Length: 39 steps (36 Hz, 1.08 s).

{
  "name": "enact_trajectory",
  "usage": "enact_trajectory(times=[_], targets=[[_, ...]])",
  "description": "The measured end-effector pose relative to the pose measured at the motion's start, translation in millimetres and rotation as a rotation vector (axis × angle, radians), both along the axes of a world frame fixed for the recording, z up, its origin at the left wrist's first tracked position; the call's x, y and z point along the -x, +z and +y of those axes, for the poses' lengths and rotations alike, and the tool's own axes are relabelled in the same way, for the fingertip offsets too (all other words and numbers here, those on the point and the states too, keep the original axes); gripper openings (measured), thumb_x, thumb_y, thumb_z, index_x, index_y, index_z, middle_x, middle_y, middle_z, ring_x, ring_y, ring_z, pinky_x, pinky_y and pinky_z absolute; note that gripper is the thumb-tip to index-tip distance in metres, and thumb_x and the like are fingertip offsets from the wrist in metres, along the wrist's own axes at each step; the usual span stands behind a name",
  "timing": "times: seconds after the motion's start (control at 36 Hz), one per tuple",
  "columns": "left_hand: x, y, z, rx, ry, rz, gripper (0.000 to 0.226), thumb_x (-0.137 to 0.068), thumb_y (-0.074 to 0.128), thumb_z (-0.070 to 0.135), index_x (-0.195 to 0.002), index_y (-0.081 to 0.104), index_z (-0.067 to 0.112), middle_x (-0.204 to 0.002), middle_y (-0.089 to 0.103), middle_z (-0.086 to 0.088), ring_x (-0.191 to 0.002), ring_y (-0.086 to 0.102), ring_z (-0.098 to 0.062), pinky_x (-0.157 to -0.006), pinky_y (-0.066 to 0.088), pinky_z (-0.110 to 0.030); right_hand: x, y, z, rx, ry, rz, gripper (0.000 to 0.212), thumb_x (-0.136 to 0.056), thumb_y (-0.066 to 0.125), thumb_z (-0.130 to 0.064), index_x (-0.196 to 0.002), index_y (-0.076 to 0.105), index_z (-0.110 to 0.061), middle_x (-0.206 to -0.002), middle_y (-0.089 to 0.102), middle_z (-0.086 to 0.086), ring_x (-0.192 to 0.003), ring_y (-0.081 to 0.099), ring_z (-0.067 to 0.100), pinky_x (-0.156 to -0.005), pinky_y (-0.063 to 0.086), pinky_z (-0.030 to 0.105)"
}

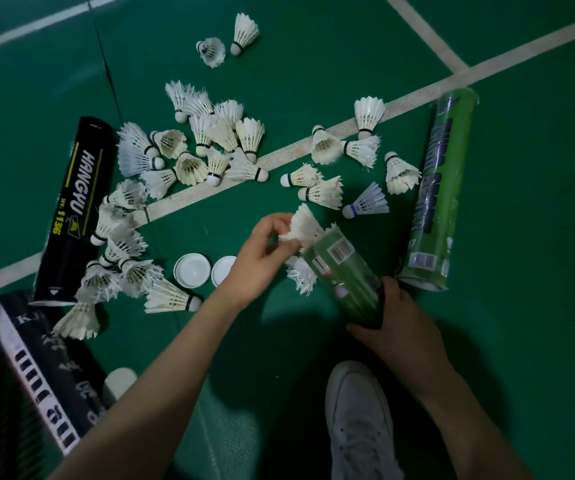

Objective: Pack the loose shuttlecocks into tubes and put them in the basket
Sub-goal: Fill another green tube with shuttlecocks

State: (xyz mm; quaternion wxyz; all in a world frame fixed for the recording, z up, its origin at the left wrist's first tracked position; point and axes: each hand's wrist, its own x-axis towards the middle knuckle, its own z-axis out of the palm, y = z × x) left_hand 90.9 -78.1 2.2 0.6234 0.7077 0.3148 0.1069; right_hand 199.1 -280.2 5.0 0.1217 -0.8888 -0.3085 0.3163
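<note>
The floor is a dark green sports-court mat [314, 64] crossed by white painted lines [417, 95], dimly lit. Low in the centre, the left hand [262, 258] pinches a white feather shuttlecock [303, 225] at the mouth of a tilted green cardboard tube [345, 275], whose lower end the right hand [400, 323] grips. Loose white shuttlecocks [210, 147] lie scattered across the middle and left. A black lettered tube [78, 209] lies at left and a second green tube [435, 192] at right. Two round white caps [192, 270] sit beside the left wrist.
</note>
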Motion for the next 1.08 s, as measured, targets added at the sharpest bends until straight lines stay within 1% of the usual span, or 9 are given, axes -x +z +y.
enact_trajectory(times=[0.11, 0.19, 0.31, 0.44, 0.58, 0.72, 0.86, 0.94, 1.08], targets=[[-10, 16, -4, -0.138, -0.176, 0.129, 0.04, -0.093, 0.04, 0.05, -0.131, 0.042, 0.04, -0.134, 0.048, 0.013, -0.119, 0.049, -0.009, -0.098, 0.04, -0.031, 1, 1, -1, -0.013, 0.009, -0.006, 0.093, -0.071, 0.072, -0.053, -0.143, 0.023, -0.018, -0.131, 0.049, 0.007, -0.113, 0.053, 0.027, -0.088, 0.049, 0.04], [-16, 20, -13, -0.181, -0.172, 0.17, 0.047, -0.096, 0.031, 0.052, -0.139, 0.039, 0.035, -0.138, 0.047, 0.006, -0.118, 0.044, -0.004, -0.098, 0.035, -0.026, 2, 2, 1, -0.039, -0.02, -0.017, 0.091, -0.07, 0.073, -0.052, -0.141, 0.027, -0.017, -0.13, 0.05, 0.006, -0.113, 0.053, 0.027, -0.088, 0.049, 0.04], [-18, 19, -30, -0.074, -0.194, 0.144, 0.041, -0.098, 0.033, 0.044, -0.135, 0.045, 0.03, -0.119, 0.055, 0.01, -0.09, 0.053, 0.019, -0.081, 0.038, -0.003, 1, -1, 2, -0.079, -0.047, -0.026, 0.085, -0.067, 0.075, -0.053, -0.133, 0.035, -0.018, -0.12, 0.055, 0.005, -0.105, 0.056, 0.027, -0.083, 0.05, 0.042], [-18, 15, -26, 0.037, -0.122, 0.214, 0.051, -0.092, 0.021, 0.057, -0.132, 0.047, 0.039, -0.123, 0.05, 0.016, -0.113, 0.044, -0.001, -0.091, 0.029, -0.021, -1, -5, 3, -0.043, -0.053, -0.016, 0.086, -0.068, 0.073, -0.054, -0.136, 0.033, -0.019, -0.124, 0.053, 0.005, -0.108, 0.055, 0.028, -0.085, 0.049, 0.04], [-19, -14, -20, -0.183, 0.139, 0.294, 0.032, -0.099, 0.044, 0.03, -0.126, 0.052, 0.016, -0.127, 0.055, -0.003, -0.12, 0.049, -0.017, -0.099, 0.037, -0.026, -11, -8, 4, -0.042, -0.138, -0.027, 0.087, -0.068, 0.074, -0.053, -0.136, 0.032, -0.018, -0.126, 0.053, 0.009, -0.108, 0.055, 0.029, -0.086, 0.049, 0.043], [-20, -39, -26, -0.339, -0.127, 0.546, 0.06, -0.082, 0.063, 0.048, -0.132, 0.047, 0.019, -0.125, 0.051, -0.008, -0.115, 0.048, -0.025, -0.097, 0.043, -0.04, -14, -11, 4, -0.019, -0.161, -0.036, 0.09, -0.068, 0.073, -0.054, -0.138, 0.03, -0.017, -0.129, 0.051, 0.01, -0.112, 0.054, 0.03, -0.089, 0.048, 0.046], [-22, -45, -26, -0.551, -0.214, 0.778, 0.047, -0.083, 0.061, 0.044, -0.119, 0.048, 0.017, -0.113, 0.06, -0.01, -0.101, 0.058, -0.031, -0.085, 0.048, -0.038, -12, -11, 3, -0.022, -0.151, -0.024, 0.088, -0.068, 0.075, -0.053, -0.136, 0.033, -0.016, -0.127, 0.053, 0.01, -0.111, 0.055, 0.029, -0.089, 0.048, 0.045], [-19, -45, -20, -0.366, -0.003, 0.701, 0.046, -0.082, 0.065, 0.038, -0.116, 0.046, 0.012, -0.105, 0.057, -0.008, -0.091, 0.058, -0.028, -0.074, 0.045, -0.032, -11, -11, 1, -0.02, -0.143, -0.013, 0.085, -0.068, 0.074, -0.052, -0.135, 0.033, -0.018, -0.127, 0.053, 0.008, -0.11, 0.055, 0.028, -0.089, 0.048, 0.043], [-7, -29, 1, 0.232, 0.402, 0.298, 0.021, -0.081, 0.069, 0.014, -0.096, 0.055, 0.019, -0.09, 0.064, -0.009, -0.066, 0.056, -0.021, -0.063, 0.047, -0.032, -8, -12, 1, 0.013, -0.102, 0.02, 0.091, -0.069, 0.074, -0.053, -0.14, 0.028, -0.018, -0.131, 0.05, 0.009, -0.113, 0.053, 0.029, -0.09, 0.047, 0.04]])
